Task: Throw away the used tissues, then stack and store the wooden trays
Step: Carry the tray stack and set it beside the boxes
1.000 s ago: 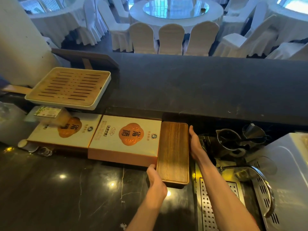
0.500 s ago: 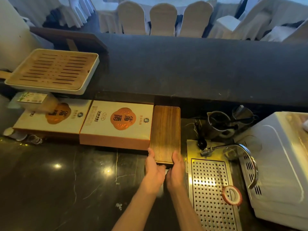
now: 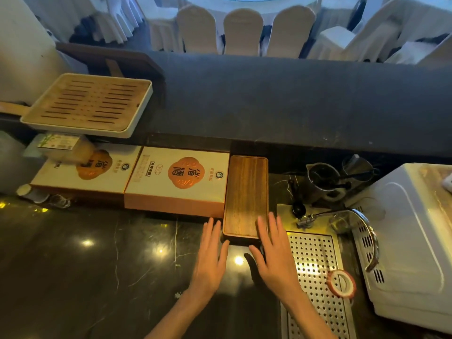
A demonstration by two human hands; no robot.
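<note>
A dark wooden tray [image 3: 245, 194] lies lengthwise on the black counter, its far end tucked under the raised bar ledge, pressed against an orange-and-white gift box [image 3: 178, 179] on its left. My left hand [image 3: 211, 255] hovers flat with fingers spread just left of the tray's near corner. My right hand [image 3: 274, 253] is flat too, its fingertips over the tray's near right corner; whether they touch it I cannot tell. Neither hand grips anything. A slatted wooden tray in a white base [image 3: 90, 104] sits up on the ledge at the left. No tissues show.
A second gift box [image 3: 83, 172] lies further left, with a tissue pack [image 3: 58, 143] above it. Right of the tray are a perforated steel drain panel [image 3: 315, 265], a curved tap [image 3: 362, 216], metal pitchers [image 3: 325, 179], a tape roll [image 3: 341, 283] and a white appliance [image 3: 415, 241]. Covered chairs stand beyond the bar.
My hands let go of the wooden tray's near end and opened flat, pulling back slightly. A second ago they held its sides while it slid under the ledge.
</note>
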